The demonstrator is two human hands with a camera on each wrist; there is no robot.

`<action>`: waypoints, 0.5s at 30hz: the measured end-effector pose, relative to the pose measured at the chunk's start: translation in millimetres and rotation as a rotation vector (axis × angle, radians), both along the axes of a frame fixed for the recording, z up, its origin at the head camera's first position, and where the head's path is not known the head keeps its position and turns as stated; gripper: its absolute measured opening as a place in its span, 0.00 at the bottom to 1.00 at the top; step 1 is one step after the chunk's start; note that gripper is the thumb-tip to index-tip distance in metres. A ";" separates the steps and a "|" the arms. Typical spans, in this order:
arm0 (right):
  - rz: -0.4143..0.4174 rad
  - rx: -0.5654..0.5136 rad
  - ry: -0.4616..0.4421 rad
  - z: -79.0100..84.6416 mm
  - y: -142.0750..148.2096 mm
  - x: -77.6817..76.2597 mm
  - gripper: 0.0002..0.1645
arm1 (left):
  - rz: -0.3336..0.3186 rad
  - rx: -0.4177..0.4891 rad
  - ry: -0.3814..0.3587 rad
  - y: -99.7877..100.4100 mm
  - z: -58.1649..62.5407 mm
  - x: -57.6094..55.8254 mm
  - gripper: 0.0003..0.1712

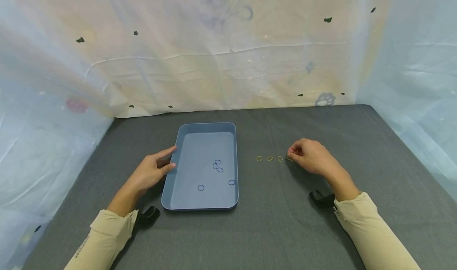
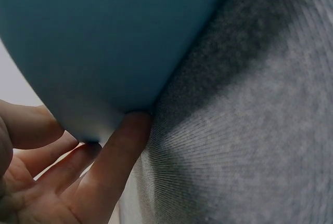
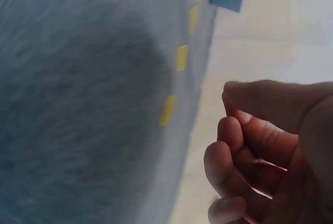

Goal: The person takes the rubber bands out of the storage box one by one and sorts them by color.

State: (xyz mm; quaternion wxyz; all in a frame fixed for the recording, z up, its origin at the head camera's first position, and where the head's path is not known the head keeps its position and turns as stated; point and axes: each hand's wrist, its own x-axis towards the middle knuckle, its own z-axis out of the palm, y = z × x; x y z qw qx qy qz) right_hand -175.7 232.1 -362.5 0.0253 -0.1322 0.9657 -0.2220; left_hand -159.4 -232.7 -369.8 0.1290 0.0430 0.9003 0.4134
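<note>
My left hand (image 1: 150,171) is at the left side of a shallow blue tray (image 1: 206,129), its extended fingers touching the outer wall. In the left wrist view, fingertips (image 2: 138,120) rest at the tray's lower edge (image 2: 166,73). My right hand (image 1: 312,157) is over the cloth, thumb close to the curled fingers and nothing visible between them. Several small yellow rubber bands lie in a row between it and the tray; the nearest yellow band (image 1: 289,158) is partly hidden by that hand. In the right wrist view, this yellow band (image 3: 167,110) lies apart from the fingers.
Several dark blue bands lie in the tray, three grouped by one blue band (image 1: 219,170) and another blue band (image 1: 232,182) near the right wall. Grey cloth (image 1: 278,230) covers the table. Pale printed curtains (image 1: 228,71) hang behind and at both sides.
</note>
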 end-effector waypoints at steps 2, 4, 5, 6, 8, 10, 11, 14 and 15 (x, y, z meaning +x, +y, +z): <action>0.006 -0.009 0.013 6.0 -2.9 4.9 0.07 | -0.001 -0.004 -0.002 1.0 0.4 0.0 0.37; 0.018 -0.017 0.033 13.5 -7.0 10.9 0.06 | -0.001 -0.005 -0.002 1.4 0.2 -0.4 0.37; 0.030 -0.022 0.047 17.1 -9.6 13.6 0.06 | 0.002 -0.006 -0.001 1.3 0.0 -0.6 0.36; 0.042 -0.026 0.062 20.9 -12.5 16.3 0.05 | 0.001 -0.009 0.003 1.4 0.2 -0.6 0.37; 0.067 -0.032 0.087 28.0 -18.6 21.4 0.05 | 0.004 -0.010 0.002 1.2 0.1 -0.6 0.37; 0.091 -0.032 0.108 33.7 -24.1 25.9 0.04 | 0.011 -0.010 -0.003 0.9 0.2 -0.6 0.37; 0.097 -0.031 0.119 36.0 -26.5 28.1 0.04 | 0.013 -0.008 -0.007 0.9 0.4 -0.6 0.37; 0.104 -0.035 0.147 41.8 -31.1 34.1 0.03 | 0.011 -0.001 -0.015 1.1 0.8 -1.2 0.37; 0.107 -0.038 0.158 43.3 -32.4 35.9 0.03 | 0.011 -0.002 -0.014 1.3 0.8 -1.5 0.37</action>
